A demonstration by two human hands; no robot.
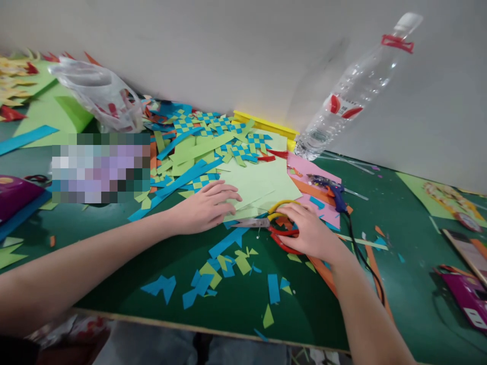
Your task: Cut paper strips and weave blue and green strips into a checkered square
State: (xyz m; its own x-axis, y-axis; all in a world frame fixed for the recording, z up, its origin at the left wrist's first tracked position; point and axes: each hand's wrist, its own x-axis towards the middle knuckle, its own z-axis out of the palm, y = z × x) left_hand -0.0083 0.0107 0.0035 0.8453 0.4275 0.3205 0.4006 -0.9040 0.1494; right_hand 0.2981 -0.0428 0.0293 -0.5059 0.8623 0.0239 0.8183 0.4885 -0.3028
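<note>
From here, light reads moderate and diffuse; the plastic bottle carries small glints, its soft shadow falling leftward on the grey wall. Wide-angle stretch toward the edges; coarse pixelation masks one patch at left.

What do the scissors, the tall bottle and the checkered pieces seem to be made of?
Scissors: blades apparently metal, given their silvery sheen; red and yellow handles, smooth-looking, likely plastic. 
Bottle: probably glossy clear plastic, see-through with ridges and bright highlights. 
Checkered pieces: matte, seemingly paper or thin card, judging by flat strips with crisp edges.
</note>
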